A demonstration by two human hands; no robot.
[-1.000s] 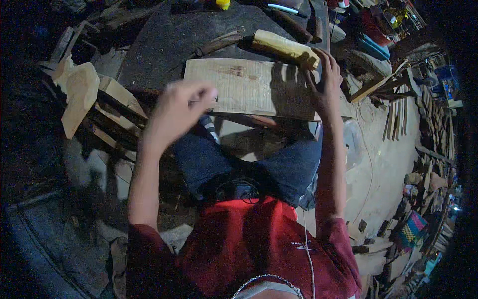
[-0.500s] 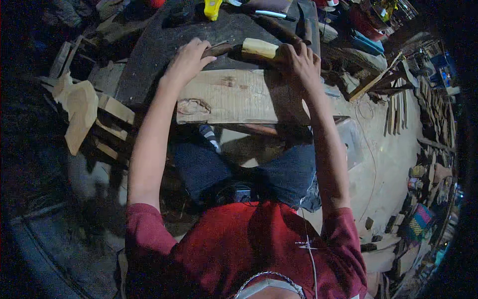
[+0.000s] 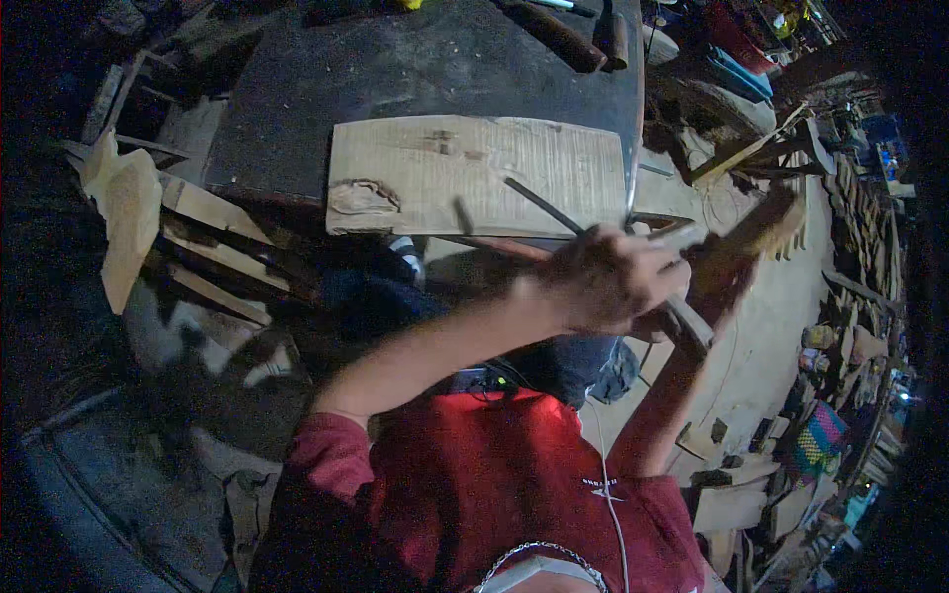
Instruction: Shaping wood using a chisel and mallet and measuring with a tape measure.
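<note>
My left hand (image 3: pixel 628 277) reaches across my body to the right, its fingers closed around a chisel (image 3: pixel 542 206). The chisel's thin dark blade slants up and left over the wooden board (image 3: pixel 474 173), and the handle's end sticks out below the fist. My right hand (image 3: pixel 720 282) is raised beyond the left one, in shadow and smeared by motion. Past it extends a blurred brownish wooden piece (image 3: pixel 776 225), which looks like a mallet in its grip. The pale board, with a knot hole at its left end, lies along the near edge of the dark table (image 3: pixel 395 74).
Two dark-handled tools (image 3: pixel 554 35) lie at the table's far right. A rough pale wood piece (image 3: pixel 129 208) and timber offcuts stand at left. Wood scraps (image 3: pixel 855 336) pile along the right side, near a woven coloured item (image 3: pixel 822 435).
Both hands have left the table behind the board and come nearer and to the right. My left hand has lifted the chisel; the pale wooden piece has gone from the table top.
</note>
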